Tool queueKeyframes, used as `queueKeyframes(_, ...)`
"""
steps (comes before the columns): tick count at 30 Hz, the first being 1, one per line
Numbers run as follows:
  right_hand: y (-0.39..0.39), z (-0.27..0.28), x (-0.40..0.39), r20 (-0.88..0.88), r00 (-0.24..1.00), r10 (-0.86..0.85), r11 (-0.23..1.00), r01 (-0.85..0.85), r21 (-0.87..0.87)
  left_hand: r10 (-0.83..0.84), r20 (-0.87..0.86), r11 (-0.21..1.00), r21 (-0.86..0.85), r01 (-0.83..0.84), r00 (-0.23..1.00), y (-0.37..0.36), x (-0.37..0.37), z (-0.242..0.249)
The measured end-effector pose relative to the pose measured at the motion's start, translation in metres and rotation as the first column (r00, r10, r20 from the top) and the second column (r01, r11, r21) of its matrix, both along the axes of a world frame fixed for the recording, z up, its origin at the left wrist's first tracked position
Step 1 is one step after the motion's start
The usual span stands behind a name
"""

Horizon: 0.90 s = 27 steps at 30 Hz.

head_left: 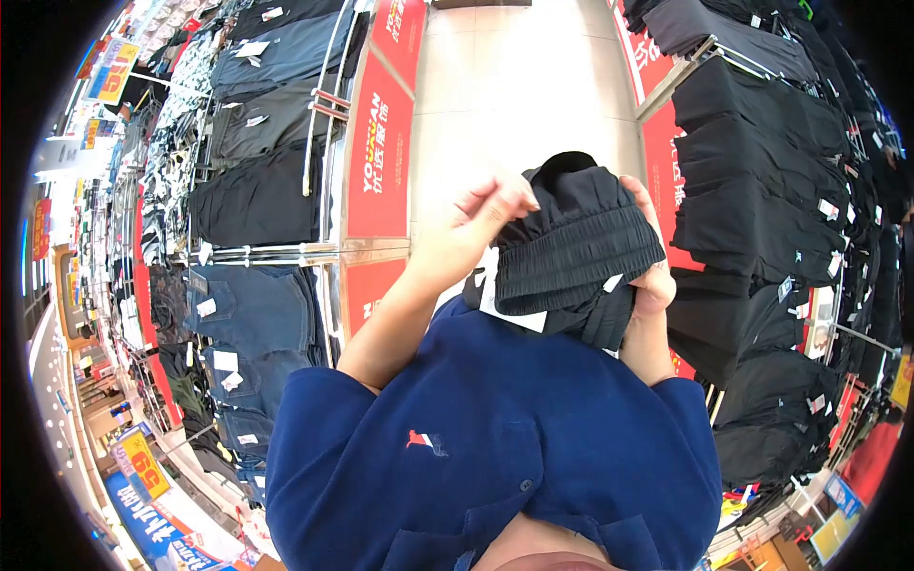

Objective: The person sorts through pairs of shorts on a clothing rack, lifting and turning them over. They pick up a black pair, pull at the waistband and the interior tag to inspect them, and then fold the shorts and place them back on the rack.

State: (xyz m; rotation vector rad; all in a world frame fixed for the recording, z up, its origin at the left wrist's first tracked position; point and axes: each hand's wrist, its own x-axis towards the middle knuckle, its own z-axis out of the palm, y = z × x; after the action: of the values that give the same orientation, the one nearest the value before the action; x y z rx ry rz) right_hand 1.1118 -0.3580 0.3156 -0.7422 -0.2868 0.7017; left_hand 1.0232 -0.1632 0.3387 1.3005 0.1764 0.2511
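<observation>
A black elasticated garment (576, 252) sits bunched between a person's hands in a clothing aisle (519, 95), the right hand (653, 266) gripping one side, the left hand (493, 207) curled at the other, its hold unclear.

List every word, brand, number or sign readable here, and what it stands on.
"YOUXUAN 优选服饰": red panel, left of the aisle
"59", apparently: yellow sign, lower left
Too small, blurred or cut off: clothing tags, blue banner, upper-left sign, right-hand red panels
</observation>
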Motion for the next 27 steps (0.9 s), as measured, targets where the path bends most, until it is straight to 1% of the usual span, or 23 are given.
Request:
queueKeyframes(2, 0.001, -0.001, 0.001, 0.036, 0.999, 0.024, 0.998, -0.026, 0.051, -0.069, -0.008, 0.978, 0.195, 0.070, 0.998, -0.002, -0.003, 0.001)
queueKeyframes(4, 0.002, -0.004, 0.003, 0.056, 0.998, 0.016, 1.000, -0.016, 0.012, -0.138, 0.003, 0.922, 0.366, 0.127, 0.990, -0.001, -0.002, 0.003)
queueKeyframes(8, 0.005, -0.003, 0.002, 0.075, 0.997, 0.015, 0.999, -0.012, -0.041, -0.134, 0.021, 0.922, 0.368, 0.117, 0.991, 0.000, -0.001, -0.001)
queueKeyframes(10, 0.007, -0.002, 0.002, 0.056, 0.998, 0.020, 1.000, -0.019, -0.020, -0.131, 0.034, 0.929, 0.354, 0.110, 0.991, 0.001, -0.001, -0.001)
queueKeyframes(13, 0.011, 0.001, 0.000, 0.020, 1.000, 0.004, 0.999, -0.004, -0.036, -0.126, 0.120, 0.926, 0.371, 0.073, 0.985, 0.002, 0.001, -0.008)
queueKeyframes(16, 0.013, -0.001, -0.001, 0.000, 1.000, -0.010, 0.999, 0.010, -0.040, -0.119, 0.105, 0.941, 0.330, 0.078, 0.987, 0.001, 0.001, -0.005)
queueKeyframes(19, 0.015, -0.003, 0.000, -0.013, 1.000, -0.014, 1.000, 0.014, -0.017, -0.112, 0.142, 0.911, 0.409, 0.044, 0.984, 0.002, 0.001, -0.003)
queueKeyframes(22, 0.017, -0.001, 0.001, -0.024, 1.000, -0.017, 0.999, 0.016, -0.030, -0.123, 0.103, 0.933, 0.352, 0.080, 0.987, 0.008, 0.003, -0.006)
queueKeyframes(25, 0.020, 0.001, 0.002, -0.024, 1.000, -0.014, 0.998, 0.012, -0.063, -0.071, 0.046, 0.980, 0.190, 0.061, 0.996, 0.012, 0.001, -0.015)
queueKeyframes(27, 0.022, 0.001, 0.003, -0.023, 1.000, -0.014, 0.997, 0.012, -0.080, -0.046, 0.034, 0.989, 0.139, 0.041, 0.998, 0.017, 0.000, -0.018)
